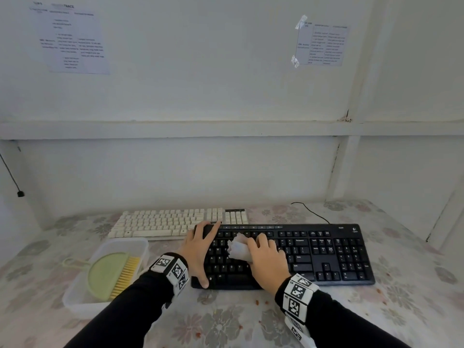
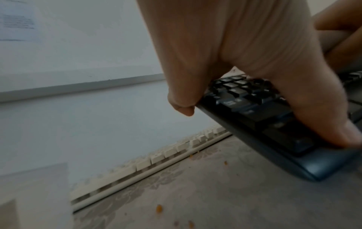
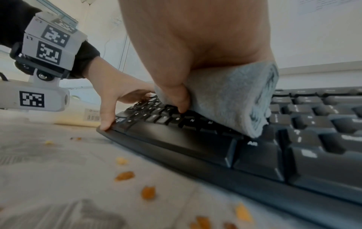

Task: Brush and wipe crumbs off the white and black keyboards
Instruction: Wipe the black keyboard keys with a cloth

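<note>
The black keyboard [image 1: 326,252] lies on the flowered tablecloth, and the white keyboard [image 1: 163,222] sits behind it to the left. My left hand [image 1: 200,252] grips the black keyboard's left end, with the thumb on the front corner and the fingers curled over the back edge [image 2: 182,106]. My right hand [image 1: 266,257] holds a folded grey cloth [image 1: 238,248] and presses it onto the letter keys [image 3: 231,96]. Orange crumbs [image 3: 149,192] lie on the table in front of the black keyboard.
A clear plastic tray [image 1: 75,305] at the left holds a green brush with yellow bristles [image 1: 113,275]. A black cable [image 1: 311,212] runs from the black keyboard toward the wall. The wall stands close behind both keyboards. More crumbs [image 1: 257,302] dot the cloth near my wrists.
</note>
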Demonstrator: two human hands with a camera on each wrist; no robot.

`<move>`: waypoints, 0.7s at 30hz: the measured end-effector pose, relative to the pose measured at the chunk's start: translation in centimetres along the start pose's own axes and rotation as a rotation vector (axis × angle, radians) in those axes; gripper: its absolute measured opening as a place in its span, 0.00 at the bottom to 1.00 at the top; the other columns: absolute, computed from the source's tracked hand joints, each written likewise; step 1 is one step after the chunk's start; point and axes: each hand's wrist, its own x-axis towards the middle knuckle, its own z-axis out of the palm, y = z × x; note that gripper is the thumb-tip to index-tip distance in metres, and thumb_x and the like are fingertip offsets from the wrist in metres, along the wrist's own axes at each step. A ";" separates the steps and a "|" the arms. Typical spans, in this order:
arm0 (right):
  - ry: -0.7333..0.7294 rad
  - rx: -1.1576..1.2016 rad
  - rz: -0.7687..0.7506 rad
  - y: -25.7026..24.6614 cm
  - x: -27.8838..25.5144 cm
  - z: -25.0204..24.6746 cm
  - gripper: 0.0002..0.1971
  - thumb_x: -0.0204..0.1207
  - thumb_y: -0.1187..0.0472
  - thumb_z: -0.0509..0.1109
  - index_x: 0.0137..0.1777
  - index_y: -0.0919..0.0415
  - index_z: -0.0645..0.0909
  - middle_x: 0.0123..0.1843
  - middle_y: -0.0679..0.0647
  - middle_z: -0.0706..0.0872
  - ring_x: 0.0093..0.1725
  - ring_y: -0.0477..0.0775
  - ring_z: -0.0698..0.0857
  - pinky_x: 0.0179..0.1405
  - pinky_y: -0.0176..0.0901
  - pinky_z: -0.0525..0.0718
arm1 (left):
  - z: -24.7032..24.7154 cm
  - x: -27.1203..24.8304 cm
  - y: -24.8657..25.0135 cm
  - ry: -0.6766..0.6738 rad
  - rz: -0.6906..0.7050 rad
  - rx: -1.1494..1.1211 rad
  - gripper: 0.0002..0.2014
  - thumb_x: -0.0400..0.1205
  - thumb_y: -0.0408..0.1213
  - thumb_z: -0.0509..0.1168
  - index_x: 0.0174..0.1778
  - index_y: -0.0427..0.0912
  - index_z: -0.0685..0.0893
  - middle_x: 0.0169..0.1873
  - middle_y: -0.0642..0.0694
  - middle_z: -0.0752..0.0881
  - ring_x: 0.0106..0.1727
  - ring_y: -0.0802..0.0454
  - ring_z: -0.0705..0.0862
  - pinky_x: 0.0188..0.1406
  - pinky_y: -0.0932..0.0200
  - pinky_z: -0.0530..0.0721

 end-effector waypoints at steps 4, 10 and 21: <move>0.022 0.077 -0.079 0.5 0.5 -1.5 0.24 0.76 0.62 0.65 0.72 0.52 0.67 0.68 0.53 0.72 0.67 0.60 0.73 0.62 0.56 0.72 | 0.0 0.1 0.4 0.024 -0.050 0.091 0.75 0.55 0.50 0.84 0.81 0.47 0.29 0.80 0.42 0.40 0.81 0.36 0.39 0.78 0.39 0.35; 0.068 0.084 -0.213 -0.7 3.1 -2.3 0.27 0.76 0.67 0.63 0.74 0.49 0.67 0.72 0.50 0.71 0.72 0.57 0.69 0.67 0.56 0.67 | -0.3 0.0 0.4 0.000 -0.030 0.034 0.76 0.54 0.50 0.84 0.81 0.45 0.30 0.80 0.41 0.41 0.82 0.38 0.34 0.81 0.42 0.46; -0.020 0.000 0.182 7.0 1.9 -3.6 0.22 0.76 0.63 0.62 0.71 0.52 0.67 0.71 0.52 0.73 0.70 0.60 0.72 0.67 0.59 0.71 | -0.4 -1.1 0.3 0.000 0.011 -0.021 0.73 0.58 0.49 0.84 0.81 0.44 0.30 0.81 0.45 0.37 0.81 0.40 0.32 0.80 0.48 0.51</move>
